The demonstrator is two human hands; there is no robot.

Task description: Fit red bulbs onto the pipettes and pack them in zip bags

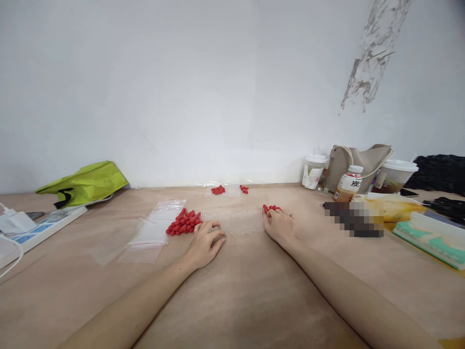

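A row of thin clear tubes (238,223) lies across the middle of the table. At its left end is a heap of red rounded pieces (184,223). My left hand (207,245) rests beside that heap, fingers apart and slightly bent, touching the left part of the row. More small red pieces (271,209) sit at the row's right end. There my right hand (281,227) has its fingers curled against the tube ends and red pieces; its fingertips are partly hidden, so what they hold cannot be made out.
Clear zip bags (156,225) lie left of the heap. Red pieces (218,189) rest on clear plastic near the wall. A power strip (54,218) and green bag (85,184) are at left. Cups, a drink bottle (348,184), a grey bag (358,162) and a tissue pack (432,237) stand right.
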